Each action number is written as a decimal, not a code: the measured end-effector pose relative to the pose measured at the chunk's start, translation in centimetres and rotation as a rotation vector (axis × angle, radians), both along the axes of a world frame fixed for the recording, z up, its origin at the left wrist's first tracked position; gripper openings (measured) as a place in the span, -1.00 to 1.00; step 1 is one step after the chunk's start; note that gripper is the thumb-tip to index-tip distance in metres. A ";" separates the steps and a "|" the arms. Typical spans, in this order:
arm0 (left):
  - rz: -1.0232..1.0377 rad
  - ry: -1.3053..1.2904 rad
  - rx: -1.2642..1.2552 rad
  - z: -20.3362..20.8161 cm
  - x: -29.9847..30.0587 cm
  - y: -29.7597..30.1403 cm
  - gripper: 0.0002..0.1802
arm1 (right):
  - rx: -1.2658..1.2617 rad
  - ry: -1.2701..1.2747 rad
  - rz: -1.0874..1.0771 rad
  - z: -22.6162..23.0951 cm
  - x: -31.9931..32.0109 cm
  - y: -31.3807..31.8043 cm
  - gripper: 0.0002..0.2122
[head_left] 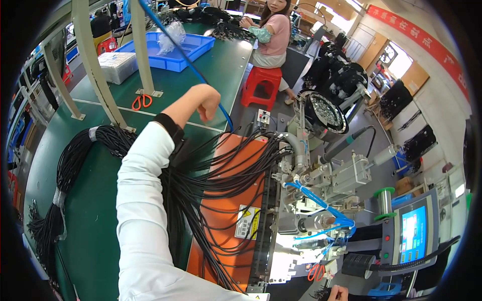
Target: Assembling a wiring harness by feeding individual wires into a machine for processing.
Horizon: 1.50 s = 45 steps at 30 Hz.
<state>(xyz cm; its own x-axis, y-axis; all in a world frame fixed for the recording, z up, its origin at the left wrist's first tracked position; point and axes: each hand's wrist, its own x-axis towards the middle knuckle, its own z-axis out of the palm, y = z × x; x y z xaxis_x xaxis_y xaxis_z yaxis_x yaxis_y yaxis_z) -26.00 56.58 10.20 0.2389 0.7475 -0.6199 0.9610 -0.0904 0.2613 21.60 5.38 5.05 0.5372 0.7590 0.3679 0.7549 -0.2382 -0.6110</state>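
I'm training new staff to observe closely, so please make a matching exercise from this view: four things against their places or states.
1. Left hand
2. Black cables
3. Blue tray
4. Red stool

A. Under a seated person
B. Spread across an orange panel
C. Black band at its wrist
D. Holds clear plastic

Pairs: 1-C; 2-B; 3-D; 4-A

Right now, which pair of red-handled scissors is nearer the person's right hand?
The lower-right scissors beside the machine, close to the right hand; the other scissors lie on the green table near a post.
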 end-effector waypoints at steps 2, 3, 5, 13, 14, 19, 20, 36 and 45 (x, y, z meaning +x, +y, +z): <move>-0.097 -0.253 0.061 1.7 0.6 -0.3 -0.89 | -0.004 -0.049 0.009 0.0 0.1 0.3 -0.91; -0.113 -0.373 0.172 2.5 0.5 0.4 -0.89 | -0.007 -0.069 0.019 -0.1 0.1 0.3 -0.90; 0.130 -0.620 0.503 3.4 1.4 2.1 -0.90 | 0.017 -0.030 -0.014 -0.3 0.7 -0.2 -0.86; 0.432 -0.641 0.903 6.1 4.7 7.8 -0.80 | -0.014 -0.062 -0.262 0.9 1.1 -0.5 -0.62; 0.469 -0.660 0.934 6.1 5.0 8.2 -0.79 | -0.003 -0.068 -0.281 0.7 1.4 -0.5 -0.60; 0.555 -0.651 1.082 5.9 5.6 10.7 -0.78 | 0.007 -0.004 -0.319 0.2 2.4 -0.9 -0.59; 0.573 -0.709 1.092 6.0 5.6 11.1 -0.77 | 0.008 -0.003 -0.319 0.1 2.4 -0.8 -0.59; 0.752 -1.197 0.833 4.2 5.6 10.5 -0.85 | -0.010 -0.067 -0.349 0.0 2.4 -0.2 -0.58; 0.767 -1.180 0.829 3.7 5.2 9.8 -0.82 | -0.044 -0.026 -0.326 0.6 2.1 -0.4 -0.58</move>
